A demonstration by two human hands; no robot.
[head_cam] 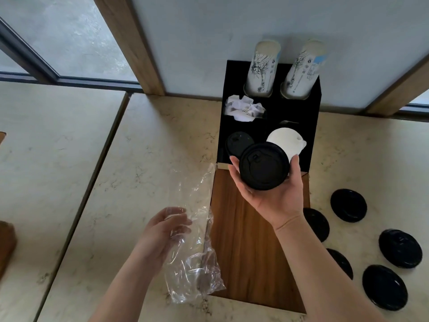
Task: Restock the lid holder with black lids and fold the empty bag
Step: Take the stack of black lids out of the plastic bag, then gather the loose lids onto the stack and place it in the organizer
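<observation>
The right hand point(267, 194) is cupping a stack of black lids point(264, 166) from below, fingers curled up round its rim, and is holding it just over the front of the holder point(269, 108). The left hand point(162, 231) is gripping the clear bag point(192, 240), which is hanging crumpled against the holder's wooden front and touching the worktop point(139, 170).

The front left well is already showing black lids point(240, 142), and the well beside it is carrying white lids point(285, 141). The held stack is hovering between the 2, partly covering the white ones, so the main risk I am seeing is it going down into the wrong well or catching on the divider and tilting. How deep the black well is, I cannot tell; if it is nearly full, the stack may be sitting proud and sliding off.

The grip is only at the rim, so the lower lids could be slipping out and scattering. 5 loose lids point(348, 205) are lying on the worktop to the right, near the forearm, and a sweep of the arm could be knocking them off the edge.

The bag is slack and thin; held 1-handed it may be snagging on the holder's corner
</observation>
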